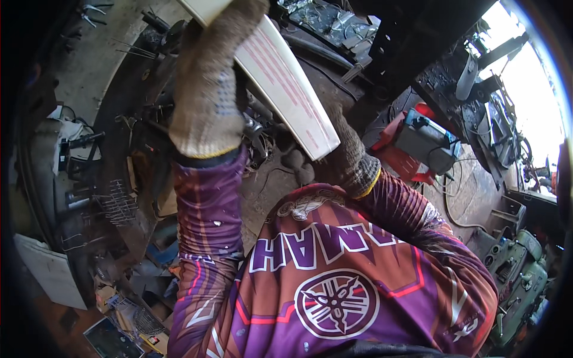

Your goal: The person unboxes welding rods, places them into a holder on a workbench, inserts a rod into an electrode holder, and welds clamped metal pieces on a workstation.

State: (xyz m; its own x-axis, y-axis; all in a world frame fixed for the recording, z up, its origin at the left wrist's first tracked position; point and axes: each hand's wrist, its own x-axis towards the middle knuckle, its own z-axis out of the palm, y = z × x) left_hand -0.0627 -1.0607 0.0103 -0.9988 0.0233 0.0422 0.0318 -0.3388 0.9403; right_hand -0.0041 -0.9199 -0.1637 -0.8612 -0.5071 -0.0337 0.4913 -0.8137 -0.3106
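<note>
A long, narrow white carton (pixel 286 77) with reddish printed stripes lies at a slant in front of me, running from the top edge down to the right. My left hand (pixel 210 77), in a worn knitted work glove with blue dots, is closed over the upper part of the carton. At its lower end, my right hand (pixel 351 146), in a darker, dirty knitted glove with a yellow cuff edge, supports the carton from the far side and below. The carton hides most of the right fingers. The carton's upper end runs out of view.
A dark bench (pixel 113 137) cluttered with metal parts curves along the left. To the right stands a red and grey boxy machine (pixel 427 143) with a cable. A green machine (pixel 528 268) is at lower right. Foil-like scraps fill a tray (pixel 352 51) at the top. Pliers (pixel 92 12) lie upper left.
</note>
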